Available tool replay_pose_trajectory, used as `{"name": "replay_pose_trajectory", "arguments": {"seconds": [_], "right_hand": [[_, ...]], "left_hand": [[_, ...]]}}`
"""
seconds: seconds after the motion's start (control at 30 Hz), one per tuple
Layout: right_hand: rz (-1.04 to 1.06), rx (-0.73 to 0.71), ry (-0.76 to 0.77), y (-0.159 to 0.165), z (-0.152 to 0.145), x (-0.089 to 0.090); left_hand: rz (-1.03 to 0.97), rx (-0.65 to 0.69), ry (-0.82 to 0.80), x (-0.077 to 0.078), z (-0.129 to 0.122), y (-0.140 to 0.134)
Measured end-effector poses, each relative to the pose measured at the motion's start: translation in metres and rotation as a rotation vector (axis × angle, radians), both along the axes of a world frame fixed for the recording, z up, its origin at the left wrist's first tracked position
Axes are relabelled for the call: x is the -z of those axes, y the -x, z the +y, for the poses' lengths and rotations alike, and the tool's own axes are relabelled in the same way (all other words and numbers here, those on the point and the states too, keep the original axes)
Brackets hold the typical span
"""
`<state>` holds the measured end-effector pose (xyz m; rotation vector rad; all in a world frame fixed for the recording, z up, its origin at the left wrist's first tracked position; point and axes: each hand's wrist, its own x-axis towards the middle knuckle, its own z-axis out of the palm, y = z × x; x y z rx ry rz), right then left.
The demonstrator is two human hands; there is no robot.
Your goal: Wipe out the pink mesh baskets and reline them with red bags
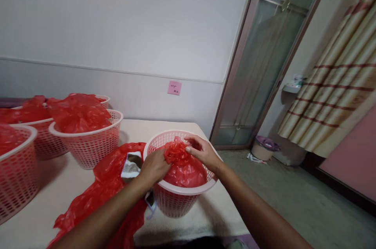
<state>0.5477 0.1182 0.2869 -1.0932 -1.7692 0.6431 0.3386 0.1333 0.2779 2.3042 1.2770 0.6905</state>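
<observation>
A red plastic bag [186,174] sits bunched inside a pink lattice basket [176,202], its top gathered into a crumpled neck. My left hand [155,167] is closed on the left side of that neck, its fingertips partly hidden by the plastic. On the other side, my right hand [204,151] holds the gathered top between thumb and fingers. What the bag contains cannot be made out. Left of the basket, a loose red plastic sheet or bag [102,194] is spread over the table, with a small white-and-grey packet [132,164] on it.
Another pink basket [91,149] with red plastic stands to the left, several more around it. The white table [158,124] ends at the right, beyond which are floor, a bin [262,151], a glass door [249,64] and a curtain [337,80]. A pink note [174,88] is on the wall.
</observation>
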Motion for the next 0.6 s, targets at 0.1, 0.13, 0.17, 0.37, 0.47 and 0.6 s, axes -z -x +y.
{"name": "replay_pose_trajectory", "arguments": {"seconds": [0.1,0.13,0.17,0.37,0.47,0.6], "right_hand": [[-0.165,0.008,0.104,-0.011,-0.009,0.0],[-0.227,-0.019,0.12,-0.011,-0.013,0.0],[-0.287,-0.054,0.119,-0.009,-0.016,0.0],[-0.417,-0.084,0.048,0.024,-0.009,0.009],[-0.394,-0.044,0.046,0.034,0.003,0.015],[-0.336,-0.015,0.025,0.037,0.016,0.022]], "left_hand": [[-0.036,-0.024,-0.007,0.0,-0.001,0.0],[-0.047,-0.032,-0.01,0.0,-0.002,0.0],[-0.058,-0.037,-0.012,0.0,-0.002,0.0],[-0.082,-0.015,-0.021,0.006,-0.002,0.002],[-0.089,0.009,-0.036,0.009,-0.001,0.003],[-0.104,-0.02,-0.06,0.01,-0.002,0.002]]}}
